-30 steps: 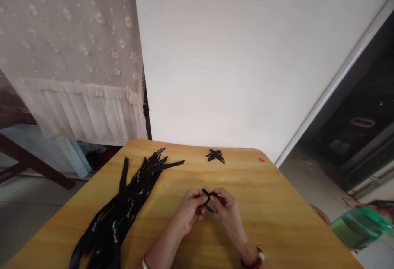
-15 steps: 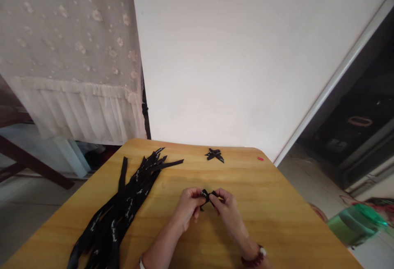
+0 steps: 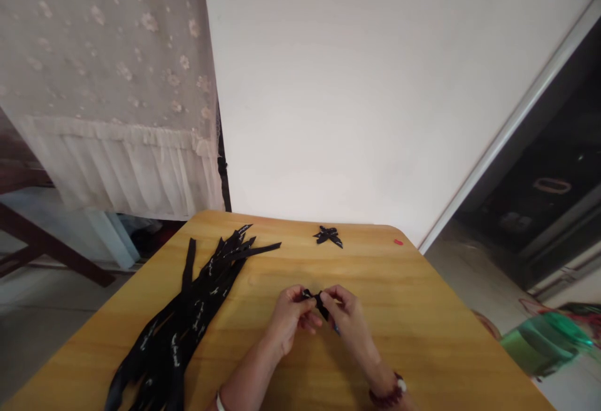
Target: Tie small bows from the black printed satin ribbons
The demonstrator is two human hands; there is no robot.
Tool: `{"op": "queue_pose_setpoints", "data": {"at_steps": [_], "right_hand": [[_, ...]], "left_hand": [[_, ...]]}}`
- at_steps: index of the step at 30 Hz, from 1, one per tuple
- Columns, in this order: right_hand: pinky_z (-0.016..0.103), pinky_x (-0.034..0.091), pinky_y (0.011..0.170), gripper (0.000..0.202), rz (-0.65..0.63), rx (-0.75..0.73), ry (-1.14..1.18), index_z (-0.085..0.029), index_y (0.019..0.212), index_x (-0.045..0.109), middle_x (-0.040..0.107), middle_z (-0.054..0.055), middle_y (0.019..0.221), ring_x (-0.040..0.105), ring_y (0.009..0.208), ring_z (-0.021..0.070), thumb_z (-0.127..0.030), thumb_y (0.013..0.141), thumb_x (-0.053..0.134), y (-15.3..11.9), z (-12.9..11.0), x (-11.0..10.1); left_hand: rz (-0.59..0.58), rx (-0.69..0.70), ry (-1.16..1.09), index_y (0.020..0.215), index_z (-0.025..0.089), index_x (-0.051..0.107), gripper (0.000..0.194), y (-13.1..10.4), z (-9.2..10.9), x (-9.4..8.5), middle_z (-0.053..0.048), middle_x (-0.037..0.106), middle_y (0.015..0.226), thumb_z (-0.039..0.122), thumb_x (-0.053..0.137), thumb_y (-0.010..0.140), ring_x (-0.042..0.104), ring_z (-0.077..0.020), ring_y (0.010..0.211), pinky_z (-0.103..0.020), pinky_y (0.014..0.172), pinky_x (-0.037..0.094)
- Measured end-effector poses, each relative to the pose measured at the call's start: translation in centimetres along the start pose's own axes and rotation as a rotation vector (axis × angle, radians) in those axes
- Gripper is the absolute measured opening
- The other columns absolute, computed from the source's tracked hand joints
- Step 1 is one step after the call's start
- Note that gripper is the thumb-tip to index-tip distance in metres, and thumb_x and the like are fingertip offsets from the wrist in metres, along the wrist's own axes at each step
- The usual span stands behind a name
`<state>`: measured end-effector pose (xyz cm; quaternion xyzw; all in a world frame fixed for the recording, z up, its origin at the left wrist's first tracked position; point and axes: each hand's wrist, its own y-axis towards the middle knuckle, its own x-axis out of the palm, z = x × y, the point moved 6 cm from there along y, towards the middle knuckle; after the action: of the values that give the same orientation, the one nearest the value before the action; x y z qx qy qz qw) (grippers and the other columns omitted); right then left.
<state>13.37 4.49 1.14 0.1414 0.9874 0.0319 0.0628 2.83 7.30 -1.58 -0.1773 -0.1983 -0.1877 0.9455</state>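
While the left hand (image 3: 291,315) pinches 1 black ribbon (image 3: 320,304) (partly hidden), the right hand (image 3: 348,315) grips it too.

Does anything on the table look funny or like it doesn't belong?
Maybe the small red thing near the table's far right corner: it lies alone, and its color stands out from the black ribbon pile, bow and held ribbon. It's too small to tell what it is. Nothing looks spilled.

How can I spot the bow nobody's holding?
Find the wooden table and look to its far edge, by the white wall. The bow lies near that edge, right of its middle. Unlike the long ribbons piled on the left, it's short and bow-shaped.
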Motion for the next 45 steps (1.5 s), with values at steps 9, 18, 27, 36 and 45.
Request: {"op": "queue_pose_setpoints", "data": {"at_steps": [9, 18, 27, 36, 45], "right_hand": [[0.018, 0.031, 0.033, 0.025, 0.01, -0.079, -0.105, -0.018, 0.058, 0.05, 0.052, -0.003, 0.048, 0.043, 0.035, 0.0082, -0.041, 0.069, 0.053, -0.1, 0.8, 0.2], [0.018, 0.031, 0.037, 0.022, 0.011, -0.135, -0.193, -0.02, 0.061, 0.044, 0.045, -0.006, 0.046, 0.043, 0.036, 0.0087, -0.035, 0.077, 0.044, -0.5, 0.1, 0.5], [0.018, 0.03, 0.038, 0.023, 0.068, -0.16, -0.229, -0.02, 0.061, 0.043, 0.043, -0.006, 0.047, 0.041, 0.038, 0.0082, -0.036, 0.077, 0.042, -0.5, 0.2, 0.2], [0.017, 0.024, 0.031, 0.025, -0.121, 0.015, -0.064, -0.017, 0.058, 0.046, 0.042, -0.007, 0.043, 0.032, 0.031, 0.0053, -0.038, 0.071, 0.049, -0.1, 0.5, 0.7], [0.018, 0.027, 0.037, 0.018, -0.078, -0.063, -0.1, -0.017, 0.057, 0.049, 0.043, -0.006, 0.046, 0.034, 0.038, 0.0064, -0.03, 0.07, 0.051, 0.3, 0.9, 0.5]], "left_hand": [[0.018, 0.027, -0.046, 0.063, 0.011, 0.055, 0.017, 0.3, -0.3, -0.2, -0.002, 0.059, 0.053, 0.017, 0.067, 0.052, 0.056, -0.011, 0.048, -0.024, 0.049, 0.046], [-0.014, -0.007, 0.104, 0.06, 0.01, 0.057, 0.013, 0.0, -0.2, 0.3, -0.002, 0.058, 0.045, 0.021, 0.06, 0.056, 0.054, -0.0121, 0.042, -0.024, 0.044, 0.044], [-0.027, -0.051, 0.098, 0.062, 0.009, 0.057, 0.012, 0.2, -0.7, 0.1, -0.003, 0.057, 0.044, 0.02, 0.059, 0.057, 0.053, -0.012, 0.041, -0.024, 0.042, 0.045], [-0.015, 0.059, -0.018, 0.064, 0.013, 0.049, 0.019, 0.1, 0.3, 0.2, 0.001, 0.056, 0.047, 0.017, 0.064, 0.054, 0.053, -0.0103, 0.042, -0.022, 0.043, 0.045], [0.063, 0.045, 0.044, 0.059, 0.014, 0.046, 0.025, -0.1, 0.3, -0.4, 0.007, 0.043, 0.035, 0.036, 0.059, 0.063, 0.042, -0.0075, 0.023, -0.016, 0.022, 0.029]]}}
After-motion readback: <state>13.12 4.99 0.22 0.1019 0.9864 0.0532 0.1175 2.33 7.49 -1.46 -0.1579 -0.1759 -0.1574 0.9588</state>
